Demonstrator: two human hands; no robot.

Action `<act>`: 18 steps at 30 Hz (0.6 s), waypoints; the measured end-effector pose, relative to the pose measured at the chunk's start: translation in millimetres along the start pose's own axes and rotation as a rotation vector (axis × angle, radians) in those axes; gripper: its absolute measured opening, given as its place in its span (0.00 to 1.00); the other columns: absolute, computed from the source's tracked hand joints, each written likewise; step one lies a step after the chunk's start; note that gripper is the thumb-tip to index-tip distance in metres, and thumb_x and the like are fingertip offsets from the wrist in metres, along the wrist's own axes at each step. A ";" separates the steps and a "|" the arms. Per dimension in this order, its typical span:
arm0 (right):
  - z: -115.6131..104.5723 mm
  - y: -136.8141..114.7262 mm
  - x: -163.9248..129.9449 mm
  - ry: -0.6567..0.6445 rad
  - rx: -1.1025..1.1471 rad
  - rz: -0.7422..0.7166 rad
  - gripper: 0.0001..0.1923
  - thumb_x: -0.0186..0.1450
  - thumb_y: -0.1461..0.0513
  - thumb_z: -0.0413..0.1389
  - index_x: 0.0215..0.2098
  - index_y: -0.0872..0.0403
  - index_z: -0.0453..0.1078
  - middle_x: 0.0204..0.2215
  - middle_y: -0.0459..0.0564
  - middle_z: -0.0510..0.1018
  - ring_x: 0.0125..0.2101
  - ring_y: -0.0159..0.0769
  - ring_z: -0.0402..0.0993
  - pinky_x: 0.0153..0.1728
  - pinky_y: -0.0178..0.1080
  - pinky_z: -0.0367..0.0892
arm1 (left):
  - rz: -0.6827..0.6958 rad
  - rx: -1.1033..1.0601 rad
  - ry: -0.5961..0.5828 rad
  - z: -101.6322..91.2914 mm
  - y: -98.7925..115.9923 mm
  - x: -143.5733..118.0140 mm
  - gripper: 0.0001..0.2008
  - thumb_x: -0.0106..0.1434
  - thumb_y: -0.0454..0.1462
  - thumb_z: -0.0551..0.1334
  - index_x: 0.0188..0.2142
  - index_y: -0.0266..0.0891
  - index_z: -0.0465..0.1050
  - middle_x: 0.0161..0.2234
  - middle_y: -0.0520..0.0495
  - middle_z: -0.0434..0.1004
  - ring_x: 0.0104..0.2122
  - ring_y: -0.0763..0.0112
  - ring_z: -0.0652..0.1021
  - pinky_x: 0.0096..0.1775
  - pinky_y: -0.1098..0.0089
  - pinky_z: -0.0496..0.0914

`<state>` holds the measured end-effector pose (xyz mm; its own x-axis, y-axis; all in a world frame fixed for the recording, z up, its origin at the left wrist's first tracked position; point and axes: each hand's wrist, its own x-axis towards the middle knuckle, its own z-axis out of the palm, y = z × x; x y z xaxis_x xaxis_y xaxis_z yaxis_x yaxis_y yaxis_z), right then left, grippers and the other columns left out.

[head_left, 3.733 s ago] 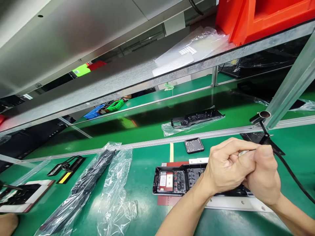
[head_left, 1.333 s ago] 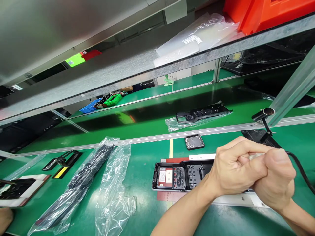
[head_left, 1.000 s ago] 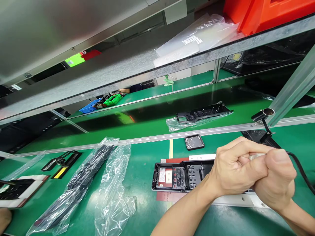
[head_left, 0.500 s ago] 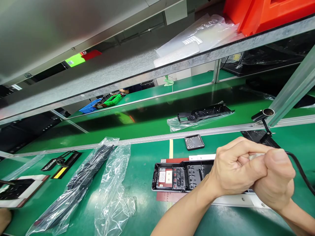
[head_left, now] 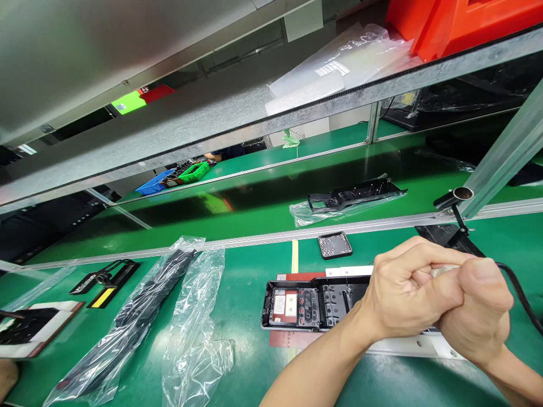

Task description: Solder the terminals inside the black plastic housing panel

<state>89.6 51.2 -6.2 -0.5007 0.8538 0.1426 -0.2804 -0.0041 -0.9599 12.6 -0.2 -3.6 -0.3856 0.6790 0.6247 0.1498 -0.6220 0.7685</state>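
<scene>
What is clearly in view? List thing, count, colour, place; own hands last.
bench: 1, green, foreground
rail: 1, silver, bench's far edge
shelf: 1, grey, overhead
fixture: 1, white and reddish, on bench
housing: 1, black, on fixture
tray: 1, black, behind housing; small parts uncountable
wrapped part: 1, dark, bench's left
clear bag: 1, colourless, beside wrapped part
stand: 1, black, left of wrapped part
shell: 1, black, beyond rail
blue bin: 1, blue, beyond rail
green bin: 1, green, beside blue bin
red bin: 1, red, upper right, on shelf
printed bag: 1, translucent, on shelf
co-worker's arm or hand: 1, bare, left edge
pale item: 1, whitish, between left hand and right hand
hands: 2, bare, closed, touching, right of centre
</scene>
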 end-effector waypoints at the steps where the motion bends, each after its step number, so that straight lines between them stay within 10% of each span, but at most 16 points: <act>1: 0.0 -0.2 0.0 0.001 0.003 0.000 0.33 0.55 0.35 0.59 0.11 0.52 0.62 0.12 0.48 0.60 0.16 0.37 0.59 0.16 0.43 0.63 | 0.000 -0.001 -0.002 0.1 0.0 0.1 0.12 0.69 0.39 0.63 0.45 0.32 0.81 0.40 0.42 0.79 0.39 0.65 0.77 0.42 0.65 0.72; 18: -7.6 5.7 -1.7 -0.065 -0.034 -0.031 0.33 0.61 0.37 0.53 0.13 0.53 0.62 0.14 0.49 0.62 0.18 0.36 0.59 0.16 0.41 0.59 | -0.005 0.027 -0.001 1.0 0.0 0.5 0.12 0.70 0.41 0.63 0.45 0.36 0.81 0.39 0.43 0.80 0.39 0.65 0.77 0.42 0.64 0.72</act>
<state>95.0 53.7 -13.8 -0.5444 0.8177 0.1870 -0.2694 0.0407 -0.9622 13.4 0.5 -3.2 -0.3855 0.6821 0.6213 0.1724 -0.6083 0.7748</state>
